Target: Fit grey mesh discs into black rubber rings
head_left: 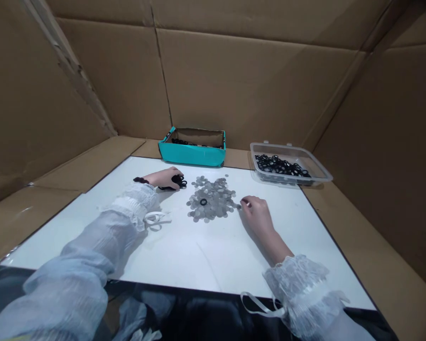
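Note:
A loose pile of thin grey discs (216, 199) lies on the white board, with one black ring (203, 202) on top of it. To the left of the pile, my left hand (166, 178) is curled over a small heap of black rings (179, 180), its fingers wrapped round some of them. My right hand (256, 210) is at the pile's right edge, thumb and fingertips pinched together. A small grey disc (238, 206) shows at those fingertips; whether it is gripped or just touched is hard to make out.
A teal box (192, 154) with black rings inside stands at the back of the white board (184, 255). A clear plastic container (317, 171) of black rings sits at the back right. Cardboard walls (255, 80) enclose the board.

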{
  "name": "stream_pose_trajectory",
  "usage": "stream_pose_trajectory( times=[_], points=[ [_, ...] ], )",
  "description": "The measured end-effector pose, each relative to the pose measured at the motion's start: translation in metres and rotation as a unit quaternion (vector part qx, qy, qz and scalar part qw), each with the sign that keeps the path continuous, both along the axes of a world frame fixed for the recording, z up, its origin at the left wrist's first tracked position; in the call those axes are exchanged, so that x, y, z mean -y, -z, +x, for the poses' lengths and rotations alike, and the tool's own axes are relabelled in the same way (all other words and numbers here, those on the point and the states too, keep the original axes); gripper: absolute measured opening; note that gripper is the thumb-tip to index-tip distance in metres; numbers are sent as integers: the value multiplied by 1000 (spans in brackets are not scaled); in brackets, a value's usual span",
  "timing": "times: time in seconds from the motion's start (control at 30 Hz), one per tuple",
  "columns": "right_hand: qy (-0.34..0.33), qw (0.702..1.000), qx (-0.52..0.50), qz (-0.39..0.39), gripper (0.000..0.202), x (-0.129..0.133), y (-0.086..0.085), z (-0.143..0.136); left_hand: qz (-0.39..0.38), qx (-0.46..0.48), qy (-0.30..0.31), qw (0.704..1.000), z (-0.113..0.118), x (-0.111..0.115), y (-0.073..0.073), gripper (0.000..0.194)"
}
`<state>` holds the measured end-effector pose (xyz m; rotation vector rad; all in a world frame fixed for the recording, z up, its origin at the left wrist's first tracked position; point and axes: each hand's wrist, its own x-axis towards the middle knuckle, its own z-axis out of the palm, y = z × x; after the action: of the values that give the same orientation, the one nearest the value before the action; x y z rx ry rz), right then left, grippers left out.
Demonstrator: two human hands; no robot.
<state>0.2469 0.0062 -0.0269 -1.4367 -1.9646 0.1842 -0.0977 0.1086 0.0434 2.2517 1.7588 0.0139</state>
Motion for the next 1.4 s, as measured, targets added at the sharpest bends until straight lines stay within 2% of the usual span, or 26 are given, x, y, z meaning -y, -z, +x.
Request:
stream_pose_trajectory(
  times=[0.13, 0.27, 0.4, 0.53, 0.63, 0.8, 1.0, 1.13, 1.23, 1.4],
  points=[
    [-88, 994, 60, -21, 19, -1, -22, -48, 30, 80, -49, 995, -11, 15, -3, 63],
    [-125, 975, 166, -84, 24, -11, -37, -82, 60, 136, -113, 982, -15, 31, 1, 52],
    [-138, 962, 213, -96, 22, -18, -34, -95, 120, 152, -186, 963, -18, 40, 8, 45],
    [-141, 965, 206, -82, 17, -22, -26, -98, 171, 118, -263, 942, -29, 48, 10, 45],
    [-136, 972, 171, -86, 11, -26, -22, -100, 161, 68, -310, 935, -43, 57, 10, 38],
    [-141, 980, 83, -109, 9, -29, -19, -103, 107, 9, -337, 935, -62, 71, 15, 24],
    [-144, 977, -118, -105, 4, -26, -29, -95, 85, -3, -340, 937, -73, 77, 24, 17],
    [-132, 955, -247, -99, 11, -20, -33, -81, 98, 11, -339, 935, -74, 75, 29, 15],
    [-112, 939, -308, -102, 16, -12, -30, -69, 118, 39, -334, 934, -76, 75, 27, 15],
    [-66, 925, -359, -102, 12, -2, -17, -50, 195, 83, -367, 906, -87, 83, 16, 33]
  ],
)
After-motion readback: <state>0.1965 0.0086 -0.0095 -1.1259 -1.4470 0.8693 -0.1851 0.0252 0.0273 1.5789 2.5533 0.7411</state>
